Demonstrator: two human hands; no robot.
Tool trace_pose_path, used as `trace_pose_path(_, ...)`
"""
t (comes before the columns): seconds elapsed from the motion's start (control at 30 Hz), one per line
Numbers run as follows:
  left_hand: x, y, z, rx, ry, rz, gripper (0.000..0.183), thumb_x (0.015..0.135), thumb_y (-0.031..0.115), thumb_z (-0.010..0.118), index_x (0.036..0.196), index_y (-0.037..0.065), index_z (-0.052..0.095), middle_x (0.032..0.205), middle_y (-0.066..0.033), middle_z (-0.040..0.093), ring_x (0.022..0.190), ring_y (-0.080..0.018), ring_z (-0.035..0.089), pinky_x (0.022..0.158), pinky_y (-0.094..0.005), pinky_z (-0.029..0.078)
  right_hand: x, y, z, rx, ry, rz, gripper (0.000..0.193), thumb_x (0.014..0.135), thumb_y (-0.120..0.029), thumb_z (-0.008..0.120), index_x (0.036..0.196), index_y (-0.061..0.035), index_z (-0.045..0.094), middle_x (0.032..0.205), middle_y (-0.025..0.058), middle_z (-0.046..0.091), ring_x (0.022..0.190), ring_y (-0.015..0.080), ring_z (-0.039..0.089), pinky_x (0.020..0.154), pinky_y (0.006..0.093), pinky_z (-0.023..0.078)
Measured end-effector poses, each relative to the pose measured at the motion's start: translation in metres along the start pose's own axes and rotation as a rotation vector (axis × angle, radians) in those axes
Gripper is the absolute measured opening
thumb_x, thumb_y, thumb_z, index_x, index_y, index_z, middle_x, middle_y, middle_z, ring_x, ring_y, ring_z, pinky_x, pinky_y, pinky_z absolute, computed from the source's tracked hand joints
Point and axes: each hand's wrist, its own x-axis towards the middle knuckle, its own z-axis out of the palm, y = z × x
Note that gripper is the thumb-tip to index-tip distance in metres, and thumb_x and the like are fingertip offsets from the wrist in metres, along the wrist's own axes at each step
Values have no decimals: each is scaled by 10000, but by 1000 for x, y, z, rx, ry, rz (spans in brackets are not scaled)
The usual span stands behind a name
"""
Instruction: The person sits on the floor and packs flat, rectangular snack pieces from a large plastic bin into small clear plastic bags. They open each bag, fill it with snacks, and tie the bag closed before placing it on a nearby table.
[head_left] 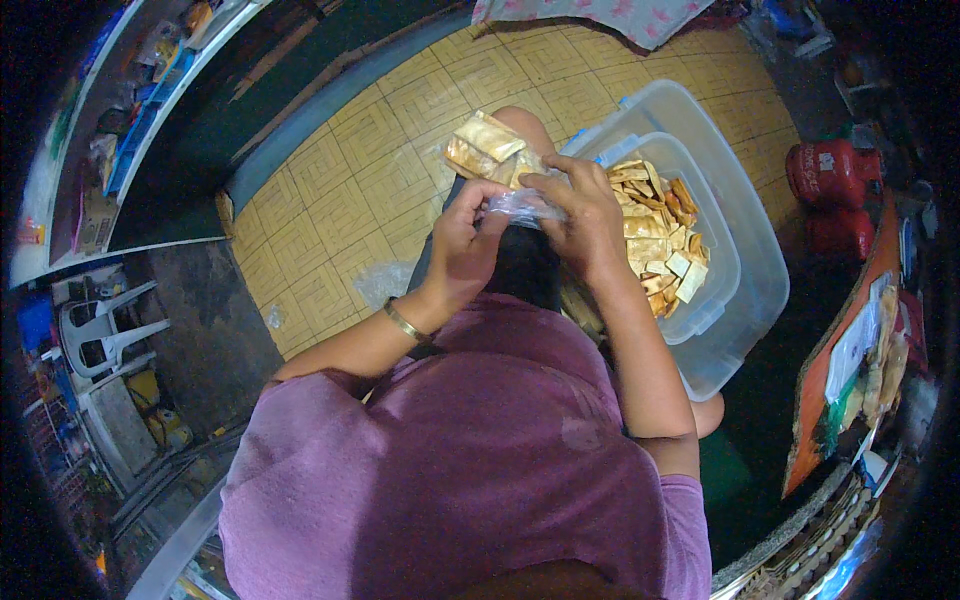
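Both your hands meet at frame centre, just above your lap. Your left hand (468, 235) is curled, fingers pressed together, pinching the left edge of a thin, crinkled clear plastic bag (520, 205). Your right hand (580, 215) comes over the top, fingers bent down and pinching the same bag from the right side. The film is glossy and wrinkled, bunched between the two grips; what it contains I can't tell.

A thin gold-coloured metal bangle (405, 322) sits on your left wrist.

Just above the hands, resting on your knee, is a small stack of flat rectangular packets in clear wrap (485, 148), tan-brown contents, shiny surface.

Right of centre: a translucent rectangular plastic tub with rounded corners (722, 262), nested inside a larger tub of the same translucent plastic (755, 235). The inner tub holds a loose heap of flat, tan and golden-brown cracker-like pieces (655, 230), irregular rectangles, matte and dry-looking. Your right forearm runs along the tub's left rim.

Floor in the upper centre is yellow square tile with a ribbed geometric pattern (350, 190). A second crumpled clear bag (385, 282) lies on it, left of your left forearm.

Right edge: a red metal gas cylinder (830, 172). Left edge: a white moulded plastic chair (105, 325). Your mauve knit shirt (470, 450) fills the lower centre.
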Motion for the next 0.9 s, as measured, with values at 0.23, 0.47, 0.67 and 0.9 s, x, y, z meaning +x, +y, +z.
trace_pose_path(0.23, 8, -6, 1, -361, -16, -57, 155, 965, 61, 516, 1117, 37, 534, 987, -20, 598, 903, -78, 538, 825, -233, 439, 2, -9, -1, -75, -36, -9, 369, 677, -99, 762, 1036, -176, 724, 1168, 128, 609, 1093, 323, 563, 895, 430, 477)
trace_pose_path(0.47, 16, -18, 2, -343, -121, -114, 173, 939, 53, 521, 1105, 47, 475, 973, -12, 555, 901, -97, 516, 827, -246, 435, -4, 0, 1, 71, -39, 119, 321, 693, -78, 763, 1002, -164, 744, 1169, 117, 620, 1088, 315, 584, 908, 406, 485)
trace_pose_path(0.67, 15, -12, 6, 14, -137, 83, 216, 898, 46, 559, 1089, 44, 459, 932, -37, 541, 860, -119, 520, 765, -270, 454, -7, 2, 2, 191, -41, 241, 318, 711, -38, 716, 1017, -122, 735, 1120, 127, 640, 1059, 321, 612, 903, 380, 495)
trace_pose_path(0.9, 13, -4, 4, 307, 58, 295, 164, 813, 61, 566, 965, 28, 513, 855, -178, 553, 786, -366, 564, 724, -381, 474, -1, -10, 9, 26, 73, 128, 233, 683, -128, 745, 914, -108, 719, 1009, 109, 644, 966, 319, 617, 822, 404, 506)
